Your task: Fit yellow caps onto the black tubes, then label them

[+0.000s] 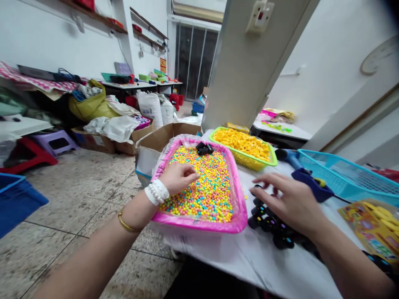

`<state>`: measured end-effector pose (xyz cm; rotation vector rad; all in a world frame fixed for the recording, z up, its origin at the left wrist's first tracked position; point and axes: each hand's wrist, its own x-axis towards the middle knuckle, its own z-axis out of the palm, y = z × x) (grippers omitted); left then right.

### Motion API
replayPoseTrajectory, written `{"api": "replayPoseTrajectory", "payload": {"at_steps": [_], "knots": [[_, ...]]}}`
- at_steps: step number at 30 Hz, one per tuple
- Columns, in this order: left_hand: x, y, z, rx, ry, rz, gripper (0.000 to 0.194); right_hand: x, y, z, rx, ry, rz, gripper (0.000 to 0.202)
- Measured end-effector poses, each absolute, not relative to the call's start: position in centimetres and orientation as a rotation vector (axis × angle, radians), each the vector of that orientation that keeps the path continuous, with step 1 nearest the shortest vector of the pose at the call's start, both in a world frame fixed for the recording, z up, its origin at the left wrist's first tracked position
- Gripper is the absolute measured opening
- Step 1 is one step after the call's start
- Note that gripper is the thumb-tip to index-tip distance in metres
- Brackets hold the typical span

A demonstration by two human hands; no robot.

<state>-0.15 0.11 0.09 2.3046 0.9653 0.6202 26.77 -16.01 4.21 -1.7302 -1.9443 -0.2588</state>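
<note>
My left hand (176, 177) is over the pink basket (240, 220), its thumb and fingers drawn together just above small multicoloured balls (205, 195). Whatever it may pinch is too small or hidden to make out. Several black plastic pieces (205, 148) lie on the balls at the far end of the basket. To the right, my right hand (288, 199) reaches over a group of small black plastic pieces (271, 224) on the table, some with coloured balls showing in their ends. Its thumb and forefinger close around one small black piece (257, 187); the other fingers are partly hidden and blurred.
Behind stands a green basket (274, 158) of yellow plastic pieces (243, 143). A blue basket (349, 170), a dark blue holder (311, 185) and a printed box (370, 226) with yellow pieces are at the right. A cardboard box (146, 143) adjoins the pink basket's left side.
</note>
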Motion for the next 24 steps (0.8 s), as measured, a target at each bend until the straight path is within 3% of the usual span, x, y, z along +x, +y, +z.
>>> {"api": "replayPoseTrajectory", "payload": {"at_steps": [4,9,16,24], "knots": [[-0.1,0.0,0.1,2.324,0.956,0.607,0.03,24.5,-4.2,5.5,-1.851,-2.042,-0.156,0.023],[-0.1,-0.2,-0.1,2.336,0.926,0.555,0.03,23.3,5.8,3.8,-2.004,-2.065,-0.061,0.03],[-0.2,-0.1,-0.3,2.272,0.963,0.711,0.027,26.2,5.6,2.2,-1.84,-2.322,-0.058,0.015],[-0.2,0.0,-0.2,2.268,0.98,0.721,0.029,25.9,2.7,1.4,-1.479,-2.54,0.156,0.04]]}}
